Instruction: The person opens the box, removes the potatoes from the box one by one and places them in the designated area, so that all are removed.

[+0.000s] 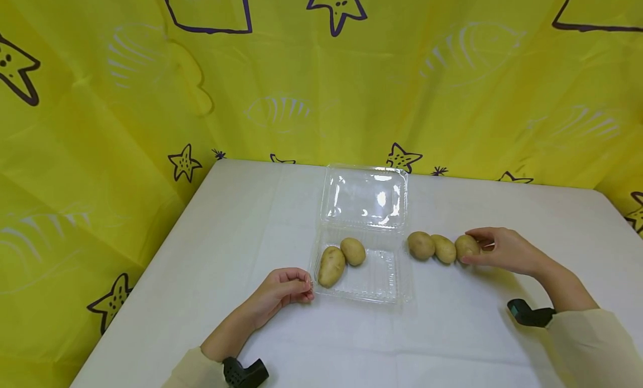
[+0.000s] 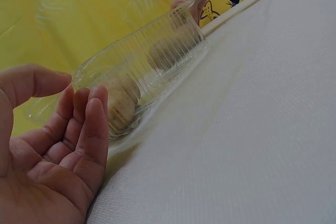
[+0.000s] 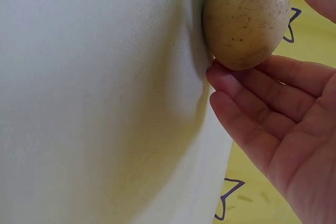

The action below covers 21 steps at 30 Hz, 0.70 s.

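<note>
Covering white table (image 1: 261, 209), yellow starfish-print backdrop (image 1: 100, 125)

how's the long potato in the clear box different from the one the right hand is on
The long potato lies inside the clear box, untouched; the end potato sits on the table, pinched by the right hand. The boxed one is longer, the other rounder. Both are tan-skinned.
</note>
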Motion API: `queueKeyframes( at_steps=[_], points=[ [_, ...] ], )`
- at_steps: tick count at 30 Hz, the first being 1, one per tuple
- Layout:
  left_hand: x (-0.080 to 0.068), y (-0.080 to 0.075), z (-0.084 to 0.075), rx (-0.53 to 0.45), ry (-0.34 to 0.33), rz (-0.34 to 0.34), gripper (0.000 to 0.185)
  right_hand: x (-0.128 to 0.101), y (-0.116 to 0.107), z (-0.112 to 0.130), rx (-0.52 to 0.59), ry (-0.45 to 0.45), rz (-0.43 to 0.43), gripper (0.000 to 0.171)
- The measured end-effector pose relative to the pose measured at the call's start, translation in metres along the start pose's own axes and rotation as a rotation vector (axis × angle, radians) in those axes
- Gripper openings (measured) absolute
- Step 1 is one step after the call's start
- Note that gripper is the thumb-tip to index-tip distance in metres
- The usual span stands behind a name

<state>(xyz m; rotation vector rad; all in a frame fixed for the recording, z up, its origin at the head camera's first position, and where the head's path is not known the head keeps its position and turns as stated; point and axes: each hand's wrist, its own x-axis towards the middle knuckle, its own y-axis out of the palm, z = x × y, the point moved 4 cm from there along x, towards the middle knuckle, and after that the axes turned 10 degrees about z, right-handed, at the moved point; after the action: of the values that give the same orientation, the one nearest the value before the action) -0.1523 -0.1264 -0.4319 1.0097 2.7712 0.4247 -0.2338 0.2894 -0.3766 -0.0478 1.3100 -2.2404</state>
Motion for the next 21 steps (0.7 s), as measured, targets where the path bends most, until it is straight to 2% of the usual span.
queueKeyframes(
  at_steps=[21],
  points=[
    [-0.001, 0.0002, -0.001, -0.01, -0.004, -0.004, 0.004, -0.0047, -0.0025, 0.0027, -0.013, 0.019, -0.019, 0.063]
  ],
)
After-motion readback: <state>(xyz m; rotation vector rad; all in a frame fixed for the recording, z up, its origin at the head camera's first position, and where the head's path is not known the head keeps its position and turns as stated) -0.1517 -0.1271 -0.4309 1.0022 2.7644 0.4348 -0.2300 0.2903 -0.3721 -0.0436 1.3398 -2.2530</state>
